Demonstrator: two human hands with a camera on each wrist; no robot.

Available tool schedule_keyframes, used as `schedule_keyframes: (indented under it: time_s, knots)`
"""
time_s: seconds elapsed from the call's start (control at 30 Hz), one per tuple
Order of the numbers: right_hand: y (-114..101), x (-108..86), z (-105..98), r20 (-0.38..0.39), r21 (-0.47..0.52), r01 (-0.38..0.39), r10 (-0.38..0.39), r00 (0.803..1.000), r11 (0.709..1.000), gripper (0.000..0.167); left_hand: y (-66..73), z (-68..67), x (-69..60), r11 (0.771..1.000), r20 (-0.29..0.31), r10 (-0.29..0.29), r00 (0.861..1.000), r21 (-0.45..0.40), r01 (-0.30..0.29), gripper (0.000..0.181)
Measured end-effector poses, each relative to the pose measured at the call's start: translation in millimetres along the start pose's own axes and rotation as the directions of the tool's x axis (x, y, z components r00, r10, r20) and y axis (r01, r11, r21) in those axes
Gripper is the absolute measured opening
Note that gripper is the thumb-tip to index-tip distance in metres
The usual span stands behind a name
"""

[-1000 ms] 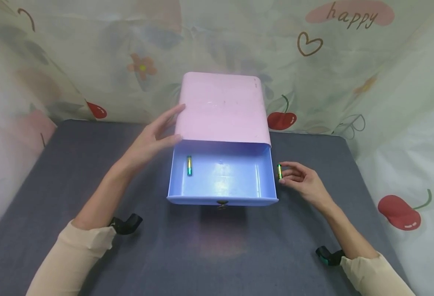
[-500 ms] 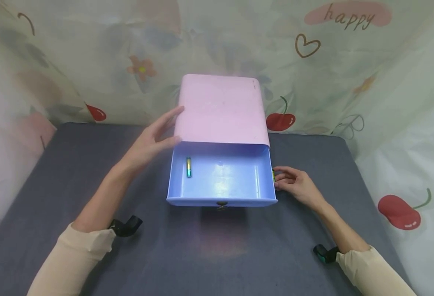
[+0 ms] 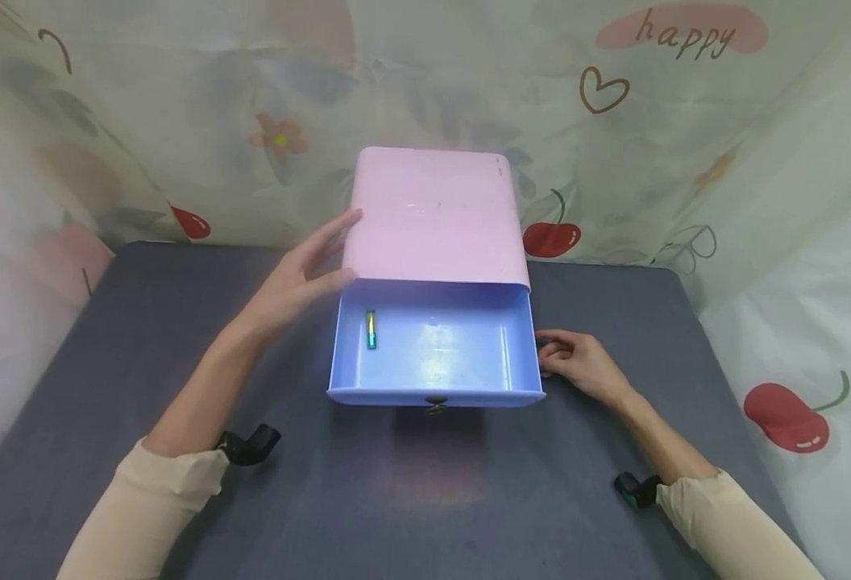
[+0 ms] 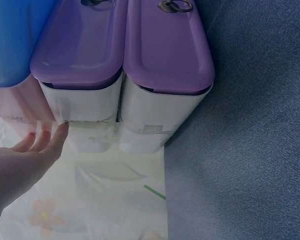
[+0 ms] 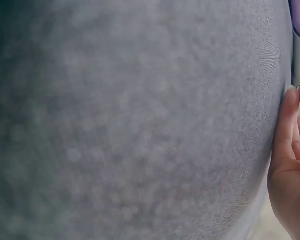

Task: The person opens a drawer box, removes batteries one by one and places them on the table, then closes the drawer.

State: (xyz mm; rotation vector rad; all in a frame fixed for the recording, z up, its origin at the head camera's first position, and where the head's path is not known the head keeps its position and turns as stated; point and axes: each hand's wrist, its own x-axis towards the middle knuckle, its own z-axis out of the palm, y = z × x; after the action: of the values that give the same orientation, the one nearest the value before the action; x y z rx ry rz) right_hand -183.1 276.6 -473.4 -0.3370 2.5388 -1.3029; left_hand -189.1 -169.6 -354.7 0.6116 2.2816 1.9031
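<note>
A pink-topped drawer box [image 3: 436,213] stands on the grey table with its blue drawer [image 3: 433,396] pulled out. One green-and-gold battery [image 3: 371,329] lies inside the drawer, near its left side. My left hand [image 3: 296,278] touches the box's left side with extended fingers; in the left wrist view that hand [image 4: 25,167] is beside the pink section. Outside the drawer's right wall, my right hand [image 3: 581,364] has its fingertips pinched together. The battery it pinches is hidden in the head view. In the right wrist view this hand [image 5: 292,175] shows only partly.
Two purple drawer fronts [image 4: 82,45] [image 4: 167,50] with ring pulls belong to white sections under the pink one. The grey table [image 3: 433,507] carries the stack. A printed curtain [image 3: 425,80] hangs behind and at the sides.
My right hand has moved left and slightly down to the drawer's right wall, taking the battery out of the head camera's sight. My left hand stays on the box.
</note>
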Motion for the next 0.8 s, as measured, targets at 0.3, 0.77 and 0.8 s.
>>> schedule_keyframes:
  time_s: [0.3,0.77,0.8]
  knots:
    - [-3.3,6.0,-1.9,0.023,-0.047,-0.020,0.022,0.999,0.999,0.047,1.1,0.2,-1.3,1.000,-0.003,-0.003,1.000,-0.008,0.003,0.068]
    - [-2.3,6.8,-3.3,0.051,-0.007,-0.038,0.039,0.998,0.999,0.048,-2.2,0.1,-0.6,1.000,0.002,-0.004,1.000,-0.004,0.004,0.068]
    - [-1.9,6.7,-3.5,0.053,0.007,-0.043,0.042,0.998,0.999,0.048,-2.3,0.1,-0.5,1.000,0.002,-0.004,1.000,-0.006,0.004,0.067]
